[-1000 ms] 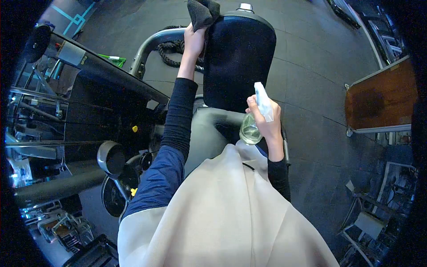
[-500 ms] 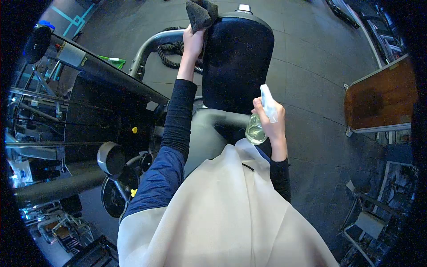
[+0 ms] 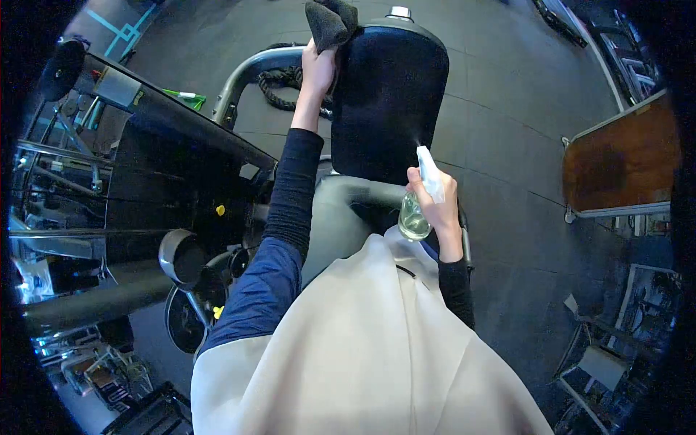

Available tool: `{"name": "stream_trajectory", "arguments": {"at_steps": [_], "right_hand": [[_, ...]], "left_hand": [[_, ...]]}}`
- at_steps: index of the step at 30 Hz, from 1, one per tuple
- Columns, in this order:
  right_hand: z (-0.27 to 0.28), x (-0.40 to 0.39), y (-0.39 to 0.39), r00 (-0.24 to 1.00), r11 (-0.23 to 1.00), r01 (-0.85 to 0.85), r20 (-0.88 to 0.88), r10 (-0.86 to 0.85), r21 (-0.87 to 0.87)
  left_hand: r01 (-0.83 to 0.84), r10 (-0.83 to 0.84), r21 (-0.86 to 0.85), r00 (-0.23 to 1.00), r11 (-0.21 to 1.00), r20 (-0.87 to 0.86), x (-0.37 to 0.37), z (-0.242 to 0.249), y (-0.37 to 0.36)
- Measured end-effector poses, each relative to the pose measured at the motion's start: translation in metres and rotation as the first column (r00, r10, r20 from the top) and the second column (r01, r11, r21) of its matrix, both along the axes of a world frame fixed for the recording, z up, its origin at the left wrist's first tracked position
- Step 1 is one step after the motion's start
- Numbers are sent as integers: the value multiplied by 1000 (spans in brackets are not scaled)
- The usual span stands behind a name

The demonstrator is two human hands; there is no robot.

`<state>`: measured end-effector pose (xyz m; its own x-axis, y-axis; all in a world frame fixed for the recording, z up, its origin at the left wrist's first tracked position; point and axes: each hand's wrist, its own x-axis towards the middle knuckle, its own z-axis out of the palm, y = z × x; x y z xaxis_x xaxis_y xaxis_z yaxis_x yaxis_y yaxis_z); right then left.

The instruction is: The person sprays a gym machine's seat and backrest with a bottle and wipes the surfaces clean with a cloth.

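My left hand (image 3: 317,72) is closed on a dark grey cloth (image 3: 332,25) at the upper left edge of a black padded backrest (image 3: 384,101). In my right hand (image 3: 442,206) is a spray bottle (image 3: 415,217), clear with pale yellow-green liquid and a white trigger head. Its nozzle points up toward the lower right part of the pad, and a faint mist shows at the tip. My right fingers wrap around the neck and trigger. Below the backrest lies a grey seat or frame part (image 3: 341,210), partly covered by my light apron (image 3: 362,333).
A curved metal bar (image 3: 239,80) and a coiled black rope (image 3: 279,90) lie left of the backrest. Gym machinery (image 3: 159,174) fills the left side. At right stands a brown wooden board (image 3: 616,159) on the dark floor (image 3: 507,174), with a metal frame below it.
My right hand has shifted slightly left and tilted the spray bottle left; mist now shows at the nozzle. My left hand and the cloth have barely moved.
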<state>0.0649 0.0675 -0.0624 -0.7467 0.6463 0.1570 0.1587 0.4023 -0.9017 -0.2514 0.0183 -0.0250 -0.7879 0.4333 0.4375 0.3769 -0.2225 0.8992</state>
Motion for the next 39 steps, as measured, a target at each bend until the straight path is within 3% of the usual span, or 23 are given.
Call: {"name": "stream_trajectory", "arguments": {"at_steps": [4,7,8,10,13,16,19,22,23,24,28,31,34,35,36,37,38,39], "right_hand": [[0,5,5,1000,1000,13,28,-14,12],[-15,7,8,1000,999,28,-3,-28,-20],[-26,7,8,999,999,29,-13,-29,-36],[-45,9,9,999,999,50,2,-50,5],[-75,12,7,993,990,111,38,-115,88],[-96,14,15,980,982,176,104,-168,-69],[-101,13,19,981,980,185,76,-179,-70],[-99,16,18,983,983,172,81,-168,-57],[-100,15,18,983,982,174,78,-169,-70],[-103,16,18,983,981,176,75,-169,-84],[-102,18,19,983,980,176,59,-171,-88],[-100,18,19,984,978,174,58,-168,-117],[-98,15,17,984,976,174,66,-167,-132],[-99,16,17,984,977,170,80,-161,-125],[-100,16,17,984,979,164,94,-154,-118],[-101,15,17,983,981,159,109,-147,-109],[-100,16,15,983,984,159,102,-151,-78],[-100,16,14,983,986,162,96,-157,-46]], "left_hand": [[-26,27,24,999,999,-35,6,1,4],[-268,223,-141,936,953,-274,17,0,12],[-490,410,-114,817,864,-404,40,-9,22],[-622,469,-83,666,779,-580,65,-18,28],[-599,330,-224,672,769,-663,111,-29,38],[-526,125,-312,639,791,-759,138,-58,46],[-535,95,-271,559,800,-824,149,-74,51],[-474,20,-203,424,857,-905,139,-92,46],[-539,-36,-193,288,820,-957,131,-92,37],[-524,-40,-185,276,832,-960,120,-98,30],[-590,195,-248,585,768,-787,105,-74,-7],[-672,436,-261,679,693,-590,84,-73,-11],[-716,591,-296,692,632,-414,81,-61,10],[-693,597,-434,719,576,-355,99,-39,20],[-741,629,-476,663,474,-407,105,-37,38],[-759,605,-470,647,450,-465,114,-35,51],[-776,578,-462,629,430,-520,122,-31,63],[-762,512,-424,644,489,-568,133,-27,73]]}}
